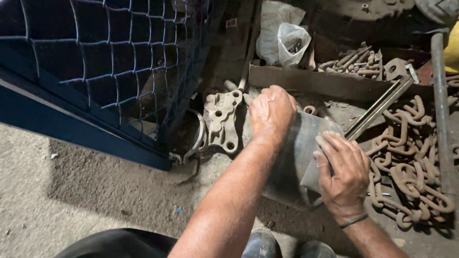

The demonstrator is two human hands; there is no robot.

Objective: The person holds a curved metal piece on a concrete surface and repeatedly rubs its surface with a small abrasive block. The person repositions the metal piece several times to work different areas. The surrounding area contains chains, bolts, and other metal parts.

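Note:
A grey metal cylinder (299, 153) lies tilted on the ground in the middle of the head view. My left hand (271, 111) is closed into a fist at the cylinder's far end, gripping its rim. My right hand (342, 174) presses on the near right side of the cylinder, fingers curled over a flat grey edge there. What lies under my left fist is hidden.
A cast metal bracket with holes (221, 122) lies left of my left hand. A heap of rusty chain (411, 162) fills the right. Behind are a tray of rusty bolts (356, 62), a plastic bag (291, 43), a long rod (382, 105) and a pipe (442, 110). A blue mesh frame (105, 62) stands at left.

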